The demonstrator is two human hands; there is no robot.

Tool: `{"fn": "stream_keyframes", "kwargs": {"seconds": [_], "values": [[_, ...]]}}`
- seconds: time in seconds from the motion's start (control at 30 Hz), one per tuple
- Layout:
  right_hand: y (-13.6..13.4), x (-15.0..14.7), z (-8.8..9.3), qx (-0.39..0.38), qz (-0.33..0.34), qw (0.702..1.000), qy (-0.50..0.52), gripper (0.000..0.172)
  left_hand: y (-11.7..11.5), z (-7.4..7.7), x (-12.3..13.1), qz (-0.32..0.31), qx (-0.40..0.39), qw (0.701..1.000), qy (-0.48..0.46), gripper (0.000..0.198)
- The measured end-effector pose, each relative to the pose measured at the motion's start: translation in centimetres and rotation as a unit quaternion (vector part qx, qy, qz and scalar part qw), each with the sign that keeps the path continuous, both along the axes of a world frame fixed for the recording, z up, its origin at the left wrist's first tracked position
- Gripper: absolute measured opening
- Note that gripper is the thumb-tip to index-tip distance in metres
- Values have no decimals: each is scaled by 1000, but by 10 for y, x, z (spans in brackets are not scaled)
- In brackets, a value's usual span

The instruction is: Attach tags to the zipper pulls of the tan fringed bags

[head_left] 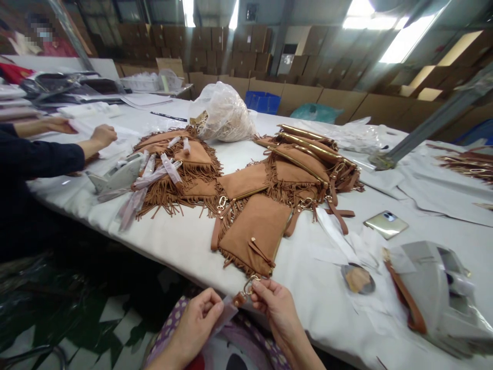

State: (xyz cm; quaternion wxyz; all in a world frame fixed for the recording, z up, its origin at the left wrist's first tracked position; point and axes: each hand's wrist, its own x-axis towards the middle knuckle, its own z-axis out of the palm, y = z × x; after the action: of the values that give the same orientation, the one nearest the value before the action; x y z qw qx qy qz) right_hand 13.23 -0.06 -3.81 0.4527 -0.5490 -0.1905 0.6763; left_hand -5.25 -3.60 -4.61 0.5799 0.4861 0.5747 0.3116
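Note:
Low at the table's front edge, my left hand point(198, 321) is closed on a brown wrist strap wrapped in clear plastic point(228, 312). My right hand point(277, 306) pinches the gold-coloured metal clasp point(249, 283) at the strap's end. Just beyond the clasp lies a tan fringed pouch point(256, 231), flat on the table with a small zip pull on its front. The clasp is close to the pouch's near corner; I cannot tell whether they are hooked together.
More fringed pouches are heaped at left point(194, 159) and right point(298, 159), some straps plastic-wrapped. Tape dispensers point(442, 298) point(119, 174) stand on both sides, with a phone point(386, 224) at right. A bulging plastic bag point(227, 113) sits behind. A co-worker's hands point(103, 136) work at left.

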Motion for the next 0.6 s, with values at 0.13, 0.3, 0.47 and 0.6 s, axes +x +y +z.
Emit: {"fn": "stream_keyframes", "kwargs": {"seconds": [0.13,0.3,0.47,0.6], "values": [[0,1,1,-2,-14,1000,-1,28,9,7,14,-14,50,999,18,30],[0,2,-3,19,-37,999,5,29,17,12,26,-38,114,988,101,26],[1,8,-7,24,2,1000,12,32,32,31,42,-69,175,970,157,18],[1,15,-7,33,57,997,48,35,45,29,49,-76,160,975,137,17]]}}
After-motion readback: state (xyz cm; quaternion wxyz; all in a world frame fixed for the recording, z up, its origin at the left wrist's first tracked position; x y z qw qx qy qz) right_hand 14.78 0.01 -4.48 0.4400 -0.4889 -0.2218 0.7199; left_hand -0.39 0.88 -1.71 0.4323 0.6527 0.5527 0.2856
